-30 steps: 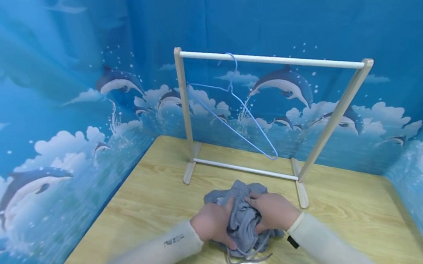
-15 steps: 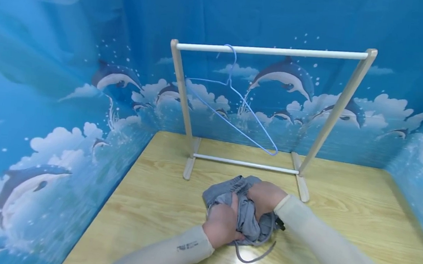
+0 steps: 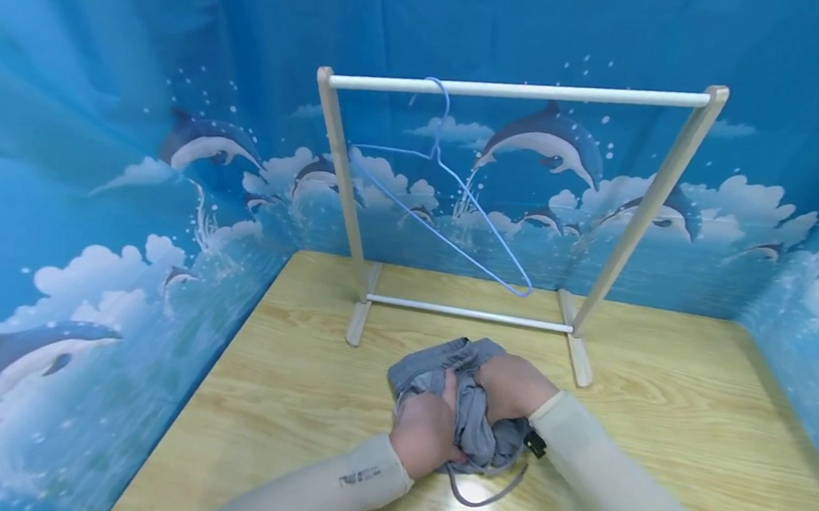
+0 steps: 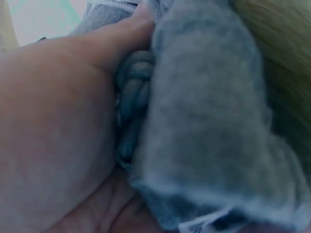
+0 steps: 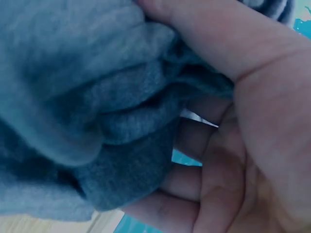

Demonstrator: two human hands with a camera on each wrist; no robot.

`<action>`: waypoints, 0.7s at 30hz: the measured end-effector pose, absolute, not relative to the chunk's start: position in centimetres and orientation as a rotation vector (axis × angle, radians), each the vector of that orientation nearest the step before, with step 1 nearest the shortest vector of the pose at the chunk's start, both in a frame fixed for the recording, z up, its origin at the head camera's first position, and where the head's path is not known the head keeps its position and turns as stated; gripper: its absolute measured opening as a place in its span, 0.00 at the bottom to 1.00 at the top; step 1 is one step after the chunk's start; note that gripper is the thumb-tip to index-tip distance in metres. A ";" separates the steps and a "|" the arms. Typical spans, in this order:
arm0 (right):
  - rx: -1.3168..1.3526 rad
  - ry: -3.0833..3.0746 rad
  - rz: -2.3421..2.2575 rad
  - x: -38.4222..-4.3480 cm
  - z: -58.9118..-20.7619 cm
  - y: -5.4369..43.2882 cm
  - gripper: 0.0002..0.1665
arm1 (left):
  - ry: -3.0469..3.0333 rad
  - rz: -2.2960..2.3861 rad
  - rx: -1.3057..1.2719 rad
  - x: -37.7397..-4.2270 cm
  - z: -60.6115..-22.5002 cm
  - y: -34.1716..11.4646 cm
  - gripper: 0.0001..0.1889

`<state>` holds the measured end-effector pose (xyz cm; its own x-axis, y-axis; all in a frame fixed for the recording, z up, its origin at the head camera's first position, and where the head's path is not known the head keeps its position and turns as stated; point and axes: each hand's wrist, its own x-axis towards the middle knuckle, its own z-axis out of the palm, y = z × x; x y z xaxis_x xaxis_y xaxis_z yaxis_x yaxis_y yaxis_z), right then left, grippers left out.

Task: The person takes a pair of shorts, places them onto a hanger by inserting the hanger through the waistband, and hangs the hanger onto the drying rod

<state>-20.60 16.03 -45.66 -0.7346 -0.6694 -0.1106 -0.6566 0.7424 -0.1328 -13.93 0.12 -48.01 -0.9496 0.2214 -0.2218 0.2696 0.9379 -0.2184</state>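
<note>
In front of the rack (image 3: pixel 574 93), our left hand (image 3: pixel 428 432) and right hand (image 3: pixel 512 385) grip the cloth (image 3: pixel 473 421), fingers curled round folds (its cord (image 3: pixel 469 504) loops away from the rack).

No text I can read on any feed. Nearest candidate: dark marking (image 3: pixel 359 477) on the left sleeve (image 3: pixel 304 497), close to the cuff, head view. Single short row of character-like strokes, dark on cream, slanting along the forearm. Too small and blurred for me to pull letters or digits. Left wrist feed: pale strip (image 4: pixel 206 220) low on the grey cloth (image 4: pixel 204 97), darker flecks beside it; can't tell if that's lettering.
</note>
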 end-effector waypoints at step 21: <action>-1.085 2.978 -0.113 -17.8 -47.8 15.4 0.32 | 2.836 -0.686 0.857 -18.3 -48.1 -2.4 0.39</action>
